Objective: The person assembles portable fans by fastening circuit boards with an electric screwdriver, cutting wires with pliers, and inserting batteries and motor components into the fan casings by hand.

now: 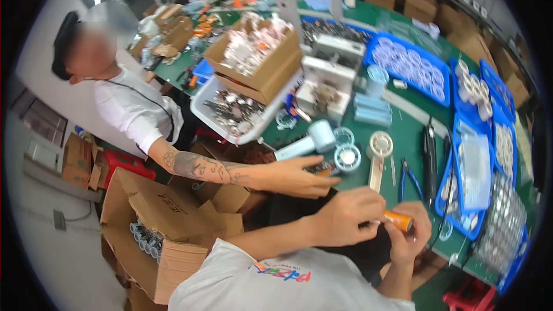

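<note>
An orange cylinder [398, 220], which looks like a battery cell, is held between my two hands just off the table's near edge. My right hand [413, 235] is closed around its right side, thumb below. At its left end, my left hand [348, 217] pinches with curled fingers; whatever lies between those fingertips is partly hidden. Beyond my hands a white handheld fan body [379, 152] lies on the green table. Blue-handled pliers [409, 179] and a black electric screwdriver [429, 161] lie to its right.
A co-worker's tattooed arm [213, 170] reaches in from the left, its hand beside a light-blue fan body [311, 139]. Blue trays of parts [412, 66] stand at the right and back. A white press-like fixture [328, 75] stands mid-table; an open cardboard box [167, 219] is at left.
</note>
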{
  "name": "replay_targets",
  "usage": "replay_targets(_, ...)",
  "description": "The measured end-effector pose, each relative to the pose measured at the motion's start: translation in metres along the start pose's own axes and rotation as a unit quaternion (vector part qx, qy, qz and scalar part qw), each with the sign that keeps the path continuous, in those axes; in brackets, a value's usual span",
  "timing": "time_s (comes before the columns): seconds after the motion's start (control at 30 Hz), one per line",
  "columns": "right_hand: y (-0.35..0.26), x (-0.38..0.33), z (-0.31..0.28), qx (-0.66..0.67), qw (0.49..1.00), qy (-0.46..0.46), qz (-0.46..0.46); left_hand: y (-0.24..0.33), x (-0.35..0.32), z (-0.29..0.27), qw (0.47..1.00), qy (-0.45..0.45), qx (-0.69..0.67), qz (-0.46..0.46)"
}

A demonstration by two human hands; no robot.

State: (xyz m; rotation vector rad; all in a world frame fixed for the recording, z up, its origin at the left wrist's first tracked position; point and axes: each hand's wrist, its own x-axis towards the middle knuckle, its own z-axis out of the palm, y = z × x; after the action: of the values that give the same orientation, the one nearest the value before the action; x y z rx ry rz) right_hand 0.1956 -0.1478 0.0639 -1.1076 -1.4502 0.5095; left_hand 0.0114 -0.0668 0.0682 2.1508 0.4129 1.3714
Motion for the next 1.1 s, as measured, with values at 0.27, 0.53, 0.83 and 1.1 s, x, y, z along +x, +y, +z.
replay_targets(0.27,-0.005,-0.001,0.014,-0.050,0.998,0.048,-0.001,0.018,-0.005,0.004,0.992,0.055,0.024,-0.111)
replay_targets(0.53,-0.012,0.008,0.025,-0.062,0.997,0.038,-0.027,0.007,-0.012,-0.011,0.986,0.055,-0.035,-0.151)
replay_targets(0.83,-0.009,-0.006,0.015,-0.017,0.999,0.033,0.019,0.004,-0.025,-0.030,0.979,-0.045,-0.146,-0.133)
replay_targets(1.1,-0.005,-0.010,0.018,-0.014,0.999,0.049,0.021,0.012,-0.023,-0.053,0.955,-0.119,-0.206,-0.179)
